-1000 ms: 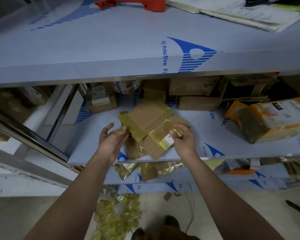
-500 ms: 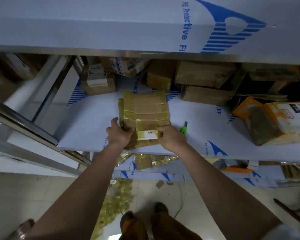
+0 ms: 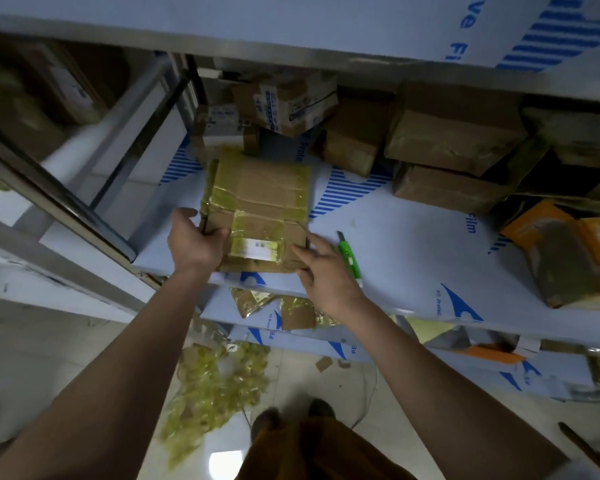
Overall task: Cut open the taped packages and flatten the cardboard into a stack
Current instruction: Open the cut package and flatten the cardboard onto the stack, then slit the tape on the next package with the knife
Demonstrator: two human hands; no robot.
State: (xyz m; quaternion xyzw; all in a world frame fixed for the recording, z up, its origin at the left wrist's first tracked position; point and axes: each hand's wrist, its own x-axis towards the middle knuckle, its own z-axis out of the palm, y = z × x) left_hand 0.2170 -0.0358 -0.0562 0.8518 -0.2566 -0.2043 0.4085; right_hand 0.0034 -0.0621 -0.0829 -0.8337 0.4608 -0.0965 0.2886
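The flattened cardboard, banded with yellowish tape and carrying a small white label near its front edge, lay flat on the middle shelf, close to that shelf's front lip. The left hand gripped the cardboard's near-left corner, thumb on the left edge and fingers curled over the top face. The right hand rested at the cardboard's near-right corner with its fingers fairly straight, the fingertips touching the right edge rather than wrapping it.

Just right of the cardboard, beside the right hand, a green utility knife lay on the shelf with its blade end pointing away from the person. Behind the cardboard, toward the back of the shelf, stood several taped brown packages, some stacked on one another, and two labelled boxes behind its far edge. Far to the right of the cardboard lay an orange package.

Below the cardboard, on the lower shelf, lay scraps of tape and cardboard pieces. On the floor under it, left of the person's shoes, sat a heap of crumpled yellowish tape.
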